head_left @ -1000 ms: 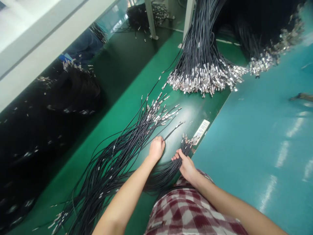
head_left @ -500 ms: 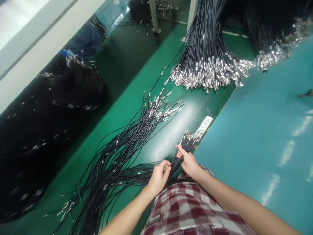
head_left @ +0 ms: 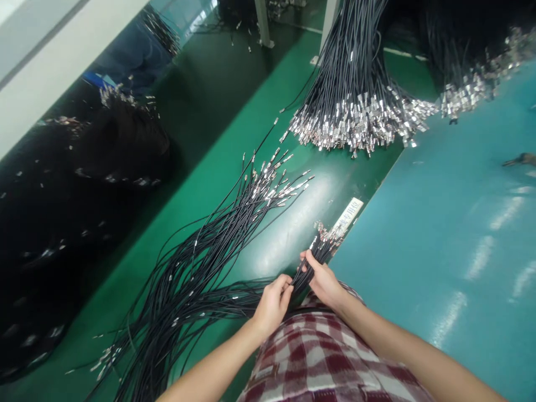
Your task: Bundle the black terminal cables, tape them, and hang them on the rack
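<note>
A bundle of black cables point(head_left: 304, 275) with metal terminals at its tips runs through both hands near my body. My right hand point(head_left: 322, 279) is wrapped round it just below the terminals, thumb on top. Lower on the same bundle, my left hand point(head_left: 274, 298) pinches cables between thumb and fingers. The rest of the bundle trails left across the green table point(head_left: 268, 245) into a looser pile of black cables point(head_left: 201, 257), whose terminals fan out toward the middle. A white label strip point(head_left: 349, 215) lies at the table edge beyond the held terminals.
A thick bunch of cables point(head_left: 352, 89) with many silvery terminals lies at the upper right, with another dark bunch point(head_left: 469, 95) beside it. Dark coiled cables point(head_left: 121, 139) fill the left side under a pale beam point(head_left: 62, 67). Metal posts point(head_left: 263, 25) stand at the back.
The view has shifted slightly. Both hands keep nearly the same places on the cable bundle, and nothing has been let go.
</note>
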Demonstrator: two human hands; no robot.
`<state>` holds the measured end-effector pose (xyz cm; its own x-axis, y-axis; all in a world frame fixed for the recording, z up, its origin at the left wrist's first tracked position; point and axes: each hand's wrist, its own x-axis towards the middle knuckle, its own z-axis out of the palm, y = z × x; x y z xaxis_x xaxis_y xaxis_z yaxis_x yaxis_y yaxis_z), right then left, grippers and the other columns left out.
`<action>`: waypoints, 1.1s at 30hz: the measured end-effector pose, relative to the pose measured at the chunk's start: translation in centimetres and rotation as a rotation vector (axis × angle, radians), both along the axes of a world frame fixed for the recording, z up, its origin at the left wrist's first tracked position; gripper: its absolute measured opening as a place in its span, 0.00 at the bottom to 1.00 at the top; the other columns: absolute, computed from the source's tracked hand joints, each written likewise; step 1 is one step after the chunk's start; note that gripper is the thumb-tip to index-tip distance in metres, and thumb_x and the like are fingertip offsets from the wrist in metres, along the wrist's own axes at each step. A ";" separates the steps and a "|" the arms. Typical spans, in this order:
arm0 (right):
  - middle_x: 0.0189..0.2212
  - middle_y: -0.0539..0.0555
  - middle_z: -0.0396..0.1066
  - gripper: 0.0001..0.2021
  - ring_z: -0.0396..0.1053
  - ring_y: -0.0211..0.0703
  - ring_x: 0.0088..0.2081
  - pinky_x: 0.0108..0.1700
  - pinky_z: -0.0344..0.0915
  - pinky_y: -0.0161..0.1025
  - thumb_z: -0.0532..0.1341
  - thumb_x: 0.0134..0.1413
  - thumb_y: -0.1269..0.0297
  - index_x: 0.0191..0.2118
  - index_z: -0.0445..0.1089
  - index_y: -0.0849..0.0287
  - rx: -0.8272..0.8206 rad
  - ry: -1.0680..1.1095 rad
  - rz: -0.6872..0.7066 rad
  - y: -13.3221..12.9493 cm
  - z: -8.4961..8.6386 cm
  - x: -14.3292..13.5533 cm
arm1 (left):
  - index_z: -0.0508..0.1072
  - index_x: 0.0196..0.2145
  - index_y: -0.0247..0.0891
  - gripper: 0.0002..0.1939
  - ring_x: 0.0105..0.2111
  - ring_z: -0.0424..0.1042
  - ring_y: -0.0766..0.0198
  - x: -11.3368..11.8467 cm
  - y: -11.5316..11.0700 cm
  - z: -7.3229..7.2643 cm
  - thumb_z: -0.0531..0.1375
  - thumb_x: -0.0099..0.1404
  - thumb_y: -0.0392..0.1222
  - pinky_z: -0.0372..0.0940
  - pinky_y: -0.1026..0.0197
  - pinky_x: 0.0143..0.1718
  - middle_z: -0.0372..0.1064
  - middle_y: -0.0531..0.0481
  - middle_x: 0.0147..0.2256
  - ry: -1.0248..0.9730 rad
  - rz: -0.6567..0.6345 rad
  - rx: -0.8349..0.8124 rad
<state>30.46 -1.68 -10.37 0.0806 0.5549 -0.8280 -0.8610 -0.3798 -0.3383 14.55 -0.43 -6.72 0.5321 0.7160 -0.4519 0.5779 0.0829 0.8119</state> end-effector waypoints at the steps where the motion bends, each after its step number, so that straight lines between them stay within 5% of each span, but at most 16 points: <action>1: 0.21 0.47 0.64 0.22 0.60 0.36 0.25 0.28 0.58 0.35 0.75 0.33 0.45 0.30 0.75 0.57 0.008 -0.002 0.005 0.0 0.1 0.1 | 0.66 0.37 0.38 0.08 0.27 0.61 0.67 0.0 0.0 0.1 0.51 0.71 0.43 0.57 0.65 0.33 0.61 0.55 0.27 -0.003 0.004 -0.007; 11: 0.28 0.49 0.70 0.20 0.64 0.38 0.32 0.36 0.63 0.36 0.75 0.35 0.48 0.29 0.76 0.57 0.087 0.034 0.021 0.1 0.3 0.4 | 0.64 0.37 0.38 0.14 0.25 0.61 0.68 -0.1 -0.2 0.9 0.52 0.71 0.51 0.57 0.65 0.29 0.60 0.56 0.23 -0.148 0.281 -0.163; 17: 0.32 0.51 0.73 0.20 0.67 0.41 0.36 0.41 0.64 0.37 0.75 0.36 0.48 0.31 0.76 0.57 0.104 0.025 0.026 0.1 0.9 0.4 | 0.64 0.37 0.38 0.13 0.24 0.60 0.68 -0.1 -1.2 0.4 0.52 0.71 0.51 0.56 0.66 0.28 0.59 0.57 0.23 -0.141 0.313 -0.104; 19: 0.32 0.52 0.73 0.20 0.68 0.43 0.38 0.44 0.64 0.39 0.74 0.38 0.48 0.30 0.75 0.57 0.136 0.034 0.031 0.0 1.0 0.4 | 0.65 0.37 0.38 0.12 0.25 0.62 0.68 -0.2 -1.5 0.6 0.50 0.72 0.49 0.57 0.65 0.28 0.61 0.56 0.24 -0.096 0.243 -0.050; 22: 0.23 0.48 0.67 0.20 0.68 0.43 0.34 0.43 0.66 0.42 0.74 0.39 0.47 0.28 0.72 0.57 0.152 0.066 0.012 -0.3 0.8 0.2 | 0.69 0.35 0.38 0.13 0.29 0.67 0.65 0.1 0.2 0.9 0.50 0.72 0.45 0.61 0.63 0.34 0.67 0.51 0.28 -0.017 -0.058 0.067; 25: 0.17 0.43 0.55 0.20 0.60 0.38 0.25 0.38 0.66 0.42 0.74 0.38 0.47 0.27 0.69 0.56 0.125 0.064 -0.024 -0.3 0.3 0.0 | 0.71 0.33 0.38 0.13 0.37 0.70 0.60 1.5 5.9 0.1 0.50 0.72 0.43 0.63 0.58 0.43 0.71 0.46 0.33 0.108 -0.261 0.334; 29: 0.17 0.42 0.51 0.21 0.53 0.34 0.22 0.32 0.64 0.39 0.75 0.36 0.47 0.28 0.69 0.57 0.103 0.045 -0.051 0.2 -0.2 -0.2 | 0.69 0.45 0.34 0.09 0.48 0.67 0.50 4.0 13.8 -2.4 0.53 0.68 0.34 0.61 0.49 0.50 0.69 0.36 0.45 0.489 -0.242 0.579; 31: 0.17 0.41 0.49 0.22 0.50 0.33 0.21 0.29 0.63 0.38 0.76 0.34 0.48 0.32 0.72 0.56 0.069 0.040 -0.085 0.5 -0.2 -0.3 | 0.69 0.42 0.34 0.08 0.45 0.69 0.51 4.2 13.9 -3.0 0.52 0.67 0.31 0.62 0.50 0.48 0.70 0.38 0.41 0.584 -0.302 0.528; 33: 0.17 0.40 0.48 0.26 0.48 0.32 0.20 0.27 0.61 0.36 0.77 0.31 0.49 0.38 0.74 0.56 0.033 0.036 -0.111 0.7 -0.2 -0.4 | 0.68 0.40 0.36 0.08 0.39 0.70 0.56 3.3 10.9 -3.0 0.51 0.68 0.31 0.64 0.55 0.44 0.70 0.43 0.37 0.507 -0.369 0.451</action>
